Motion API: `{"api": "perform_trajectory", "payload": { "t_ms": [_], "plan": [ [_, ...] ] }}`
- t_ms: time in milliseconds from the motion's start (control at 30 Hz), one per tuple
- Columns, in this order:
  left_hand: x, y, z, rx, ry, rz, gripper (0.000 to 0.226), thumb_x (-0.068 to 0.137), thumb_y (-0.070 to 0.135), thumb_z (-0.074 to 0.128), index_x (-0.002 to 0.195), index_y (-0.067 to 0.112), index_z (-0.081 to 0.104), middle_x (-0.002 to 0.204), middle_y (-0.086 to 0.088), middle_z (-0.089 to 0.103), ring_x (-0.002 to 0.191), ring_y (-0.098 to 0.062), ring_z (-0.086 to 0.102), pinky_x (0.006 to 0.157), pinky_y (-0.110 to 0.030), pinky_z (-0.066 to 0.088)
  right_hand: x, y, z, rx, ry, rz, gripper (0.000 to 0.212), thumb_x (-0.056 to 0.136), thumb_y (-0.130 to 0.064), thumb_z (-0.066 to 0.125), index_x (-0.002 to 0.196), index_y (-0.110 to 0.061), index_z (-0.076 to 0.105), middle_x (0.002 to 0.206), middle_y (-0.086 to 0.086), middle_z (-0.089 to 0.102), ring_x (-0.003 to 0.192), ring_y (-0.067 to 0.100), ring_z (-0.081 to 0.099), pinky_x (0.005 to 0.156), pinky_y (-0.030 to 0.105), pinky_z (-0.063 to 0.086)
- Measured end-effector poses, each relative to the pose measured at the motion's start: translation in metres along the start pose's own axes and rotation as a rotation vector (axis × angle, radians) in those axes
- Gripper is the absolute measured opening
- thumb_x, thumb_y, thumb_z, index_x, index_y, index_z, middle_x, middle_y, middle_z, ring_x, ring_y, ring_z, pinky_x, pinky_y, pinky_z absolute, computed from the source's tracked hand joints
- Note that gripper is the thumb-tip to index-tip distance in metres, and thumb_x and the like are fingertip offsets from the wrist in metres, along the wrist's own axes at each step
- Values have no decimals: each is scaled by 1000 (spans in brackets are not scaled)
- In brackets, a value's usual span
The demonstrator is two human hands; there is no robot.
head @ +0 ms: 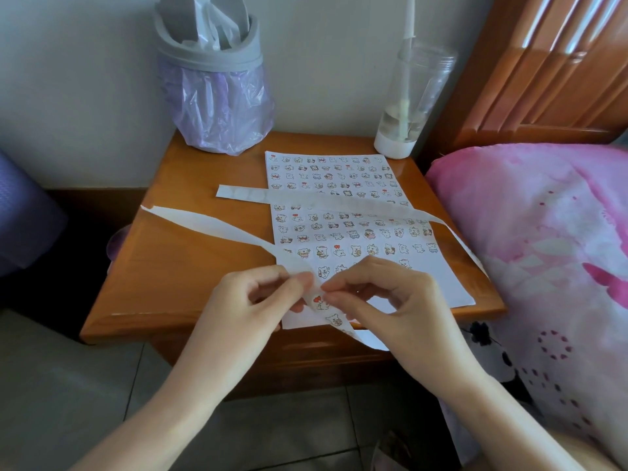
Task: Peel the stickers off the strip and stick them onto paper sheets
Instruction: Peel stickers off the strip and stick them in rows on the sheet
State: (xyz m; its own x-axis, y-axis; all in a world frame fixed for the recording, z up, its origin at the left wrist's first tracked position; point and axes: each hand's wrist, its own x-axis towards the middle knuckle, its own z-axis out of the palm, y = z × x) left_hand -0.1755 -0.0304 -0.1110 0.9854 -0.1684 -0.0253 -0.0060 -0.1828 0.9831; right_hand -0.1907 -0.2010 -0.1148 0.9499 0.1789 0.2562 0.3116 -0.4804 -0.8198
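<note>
A white paper sheet (438,283) covered with rows of small cartoon stickers lies on a wooden bedside table (176,266). A long white sticker strip (210,229) runs from the table's left side down to my hands at the front edge. My left hand (251,297) pinches the strip between thumb and fingers. My right hand (384,300) pinches at a sticker with a red heart (319,302) on the strip, fingertips almost touching the left thumb. Another sticker (334,319) sits lower on the strip.
A used backing strip (244,193) lies across the sheet, and another trails off the right edge (455,232). A grey bin with a purple bag (214,83) stands back left, a clear bottle (407,107) back right. A bed with pink bedding (543,232) is at the right.
</note>
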Motion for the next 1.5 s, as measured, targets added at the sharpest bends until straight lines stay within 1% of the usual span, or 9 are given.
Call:
{"api": "perform_trajectory", "payload": {
  "t_ms": [200,467,700,833,967,1100,1200,1267,1500],
  "plan": [
    [0,-3,1,26,22,15,29,70,47,51,68,24,68,59,17,65,59,9,59,51,-1,41,0,-3,0,-10,-12,-25,12,81,-21,69,90,-17,74,82,-8,69,78,9,64,73,22,53],
    [-1,-4,1,70,28,30,32,71,48,51,66,24,71,64,11,68,61,7,60,54,-2,41,1,-3,3,-38,3,-11,6,80,-15,72,85,-17,74,82,-11,68,79,5,61,69,15,50],
    [-1,-4,4,135,42,27,28,68,50,48,64,28,66,57,25,63,62,12,59,52,1,39,0,0,3,-183,24,-39,4,82,-29,69,80,-30,66,85,-17,59,83,5,50,74,17,44],
    [0,-5,4,171,69,21,25,77,46,52,63,29,64,55,24,63,57,12,57,50,-1,39,3,-10,-16,28,-96,71,6,81,-29,68,81,-23,67,87,-11,65,83,9,57,76,18,45],
    [-1,-7,3,175,72,22,14,86,29,56,84,26,70,60,17,65,55,12,57,48,-1,39,14,3,-62,89,15,288,23,72,-35,67,83,-15,70,74,-6,69,66,7,60,63,19,51],
    [-1,-11,4,257,70,52,20,85,34,55,96,26,70,73,22,66,61,14,57,48,-3,39,19,35,-92,15,107,525,12,83,-28,66,85,-17,71,60,-8,64,56,7,54,54,14,47],
    [0,-12,4,296,69,62,23,85,34,55,101,26,69,85,22,65,63,16,57,46,-3,39,24,48,-93,-26,106,556,10,84,-27,67,85,-18,73,67,-9,67,62,6,56,61,17,48],
    [0,-13,4,316,63,66,23,85,34,55,102,26,68,87,26,62,64,18,56,46,-2,39,27,51,-91,-60,88,554,8,84,-24,67,85,-17,72,64,-12,67,57,0,56,56,12,46],
    [1,-14,3,342,64,68,14,86,32,56,93,29,67,76,20,64,63,17,56,44,-3,38,27,53,-91,-92,53,544,6,84,-21,68,81,-16,71,62,-12,64,48,-6,53,50,6,43]
  ]
}}
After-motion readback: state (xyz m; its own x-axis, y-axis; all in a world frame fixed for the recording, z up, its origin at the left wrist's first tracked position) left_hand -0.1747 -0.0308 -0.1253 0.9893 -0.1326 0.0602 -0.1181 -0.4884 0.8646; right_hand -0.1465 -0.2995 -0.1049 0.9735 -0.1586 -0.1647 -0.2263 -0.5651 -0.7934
